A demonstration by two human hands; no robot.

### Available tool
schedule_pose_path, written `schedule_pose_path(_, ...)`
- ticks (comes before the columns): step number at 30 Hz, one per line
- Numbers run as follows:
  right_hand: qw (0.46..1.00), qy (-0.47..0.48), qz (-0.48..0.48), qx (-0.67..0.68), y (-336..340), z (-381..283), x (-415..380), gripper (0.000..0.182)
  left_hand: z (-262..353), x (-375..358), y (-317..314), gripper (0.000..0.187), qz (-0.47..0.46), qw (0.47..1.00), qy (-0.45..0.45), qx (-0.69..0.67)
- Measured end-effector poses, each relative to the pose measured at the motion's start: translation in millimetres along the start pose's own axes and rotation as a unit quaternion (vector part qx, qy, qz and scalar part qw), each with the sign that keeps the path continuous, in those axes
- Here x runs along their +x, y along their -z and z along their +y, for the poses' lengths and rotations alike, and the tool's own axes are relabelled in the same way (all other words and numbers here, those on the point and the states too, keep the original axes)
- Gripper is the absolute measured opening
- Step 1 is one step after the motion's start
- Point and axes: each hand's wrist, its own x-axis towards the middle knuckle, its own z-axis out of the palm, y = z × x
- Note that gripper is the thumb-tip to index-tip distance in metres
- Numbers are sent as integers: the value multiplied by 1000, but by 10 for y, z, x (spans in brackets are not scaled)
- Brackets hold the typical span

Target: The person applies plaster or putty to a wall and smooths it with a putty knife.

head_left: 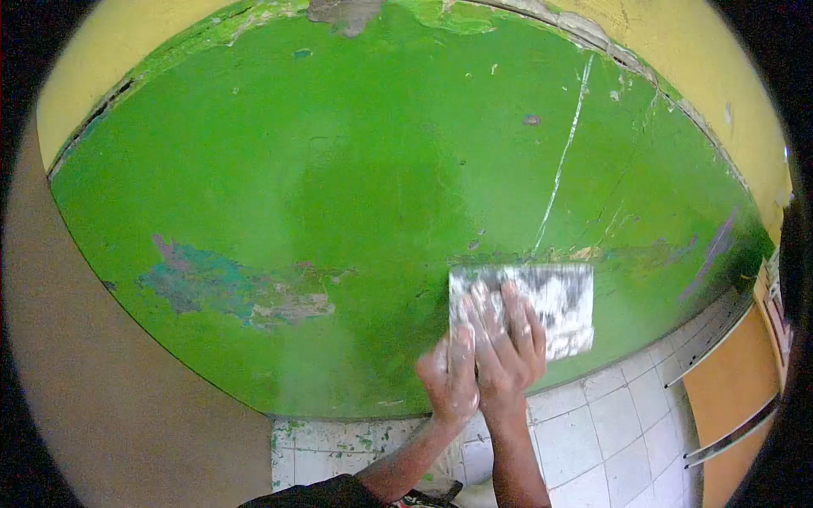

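Note:
A rectangular sheet that looks like sandpaper (566, 309), patched white with dust over dark grey, lies flat against the green wall panel (373, 186). My right hand (511, 343) presses its fingers over the sheet's left half, holding it to the wall. Close beside it, my left hand (450, 377) is closed at the lower left edge of the sheet, and the two hands touch. White powder coats the fingers of both. What lies under the sheet is hidden.
A patch of bluish, peeled paint (199, 279) marks the panel at left. A white streak (563, 161) runs down above the sheet. Yellow wall (694, 51) curves above. Paint flakes dot the white floor tiles (339, 449). Orange-brown wooden furniture (732, 381) stands at right.

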Motion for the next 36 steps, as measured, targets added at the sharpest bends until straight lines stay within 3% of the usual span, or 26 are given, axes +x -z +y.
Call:
schedule_pose_path(3,999,32,18,20,45,-51,267,24,209,153,-107,34,28,998,-21,-46)
schedule_pose_path(9,1000,-22,6,21,-102,-78,-211,25,-8,-34,79,32,27,999,11,45)
schedule_pose_path(12,1000,9,18,24,7,-96,282,25,213,214,22,32,4,999,-52,4)
schedule_pose_path(15,998,30,39,30,43,-99,349,25,252,220,-55,31,16,999,-27,-45)
schedule_pose_path(19,999,-32,34,10,-100,9,-112,21,-182,12,-1,33,9,1000,12,-7)
schedule_pose_path(21,999,-1,51,-9,-66,59,-37,22,-9,62,-62,37,-21,998,-37,42)
schedule_pose_path(25,998,12,59,15,124,112,391,20,374,211,-414,39,-12,998,-59,-28)
schedule_pose_path(29,999,-27,27,-3,-45,202,-255,18,-310,-112,-149,36,-11,1000,-18,6)
schedule_pose_path(30,999,-31,23,-11,-59,183,-313,18,-213,-162,-170,33,8,999,35,7)
schedule_pose_path(34,999,-11,28,13,36,202,-286,20,-332,-209,-78,32,-33,999,23,25)
schedule_pose_path(36,1000,-1,23,18,40,263,-300,20,-374,-234,-147,32,10,999,28,-21)
